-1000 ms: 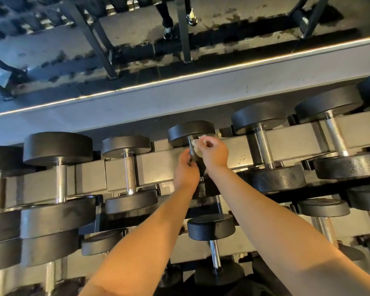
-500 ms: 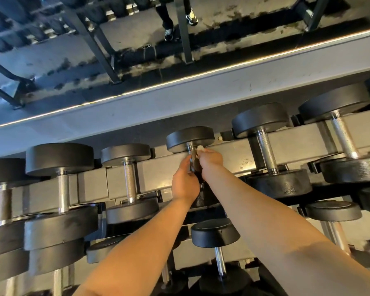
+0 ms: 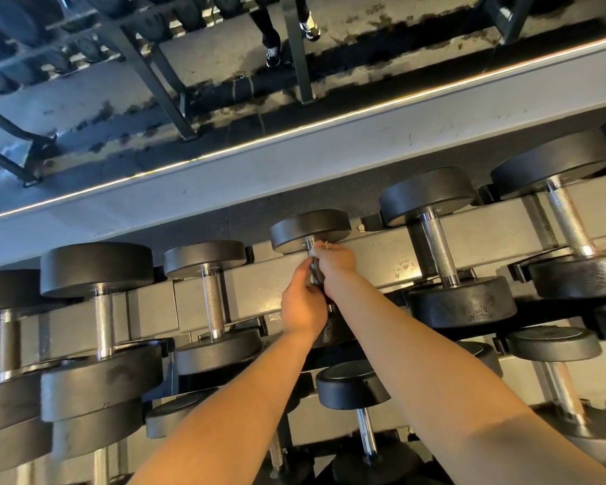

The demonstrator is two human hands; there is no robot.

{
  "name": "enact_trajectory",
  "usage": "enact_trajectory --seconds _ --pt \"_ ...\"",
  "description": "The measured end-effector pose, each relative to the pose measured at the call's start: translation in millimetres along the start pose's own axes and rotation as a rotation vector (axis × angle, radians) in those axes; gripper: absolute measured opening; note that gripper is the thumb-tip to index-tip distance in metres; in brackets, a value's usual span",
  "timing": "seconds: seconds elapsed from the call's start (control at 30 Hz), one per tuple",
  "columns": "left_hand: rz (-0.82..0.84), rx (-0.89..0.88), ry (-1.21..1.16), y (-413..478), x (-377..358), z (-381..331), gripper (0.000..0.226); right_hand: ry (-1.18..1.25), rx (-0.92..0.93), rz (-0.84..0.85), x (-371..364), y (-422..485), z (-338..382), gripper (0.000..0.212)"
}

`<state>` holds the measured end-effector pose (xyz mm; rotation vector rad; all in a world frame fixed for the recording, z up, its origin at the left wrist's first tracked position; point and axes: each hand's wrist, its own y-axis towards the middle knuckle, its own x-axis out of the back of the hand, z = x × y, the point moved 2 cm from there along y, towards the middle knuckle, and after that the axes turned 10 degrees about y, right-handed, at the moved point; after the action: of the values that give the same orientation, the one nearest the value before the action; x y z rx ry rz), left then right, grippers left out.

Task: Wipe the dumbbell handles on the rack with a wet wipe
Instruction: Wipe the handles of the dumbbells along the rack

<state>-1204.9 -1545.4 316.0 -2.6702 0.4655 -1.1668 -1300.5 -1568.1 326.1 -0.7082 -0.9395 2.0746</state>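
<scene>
The right hand [image 3: 335, 259] pinches the wet wipe [image 3: 318, 247] around the dumbbell handle [image 3: 315, 271] to rub it; the left hand [image 3: 303, 306] grips the handle lower, probably to steady it.

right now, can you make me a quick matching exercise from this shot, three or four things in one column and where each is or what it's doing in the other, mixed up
Things
1. right hand
2. left hand
3. wet wipe
4. knurled handle

States
a. bare, untouched, left of the hands
b. white, peeking above the fingers
c. grips the top of the handle
d. holds the handle lower down

Pairs: 1-c, 2-d, 3-b, 4-a
</scene>
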Motion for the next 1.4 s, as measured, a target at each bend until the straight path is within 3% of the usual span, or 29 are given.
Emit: enact_trajectory --seconds 0.1,0.23,0.4,0.57,0.73,0.87,1.1,1.23,1.33,1.4 --pt "-0.005 -0.016 -0.024 -1 -2 1 0.052 0.078 -0.069 -0.008 7 0 1 0.018" --pt "-0.002 0.013 -0.06 -1 -1 0 0.053 -0.043 0.021 -0.01 9 6 -3 0.013" --pt "-0.01 0.03 -0.095 0 -2 1 0.052 -0.116 0.022 0.116 8 6 2 0.014" --pt "-0.021 0.067 -0.169 2 -5 5 0.042 -0.087 -0.078 0.212 15 7 -1 0.03" --pt "-0.034 0.071 -0.198 -1 -2 3 0.046 -0.334 -0.041 0.256 28 0 -8 0.027" --pt "-0.081 0.066 -0.09 4 1 2 0.049 -0.632 0.028 0.291 34 -6 -5 0.029" --pt "-0.065 0.193 -0.32 -5 2 2 0.046 -1.244 0.087 0.336 49 -10 -6 0.029" --pt "-0.077 0.204 -0.353 -10 7 13 0.045 -1.394 0.104 0.388 47 -30 -1 0.045" --pt "-0.01 0.102 -0.256 -32 8 18 0.04 -1.4 0.074 0.41 39 -31 4 0.044" --pt "-0.004 0.138 -0.244 -40 4 25 0.041 -1.338 0.019 0.431 39 -30 4 0.042"
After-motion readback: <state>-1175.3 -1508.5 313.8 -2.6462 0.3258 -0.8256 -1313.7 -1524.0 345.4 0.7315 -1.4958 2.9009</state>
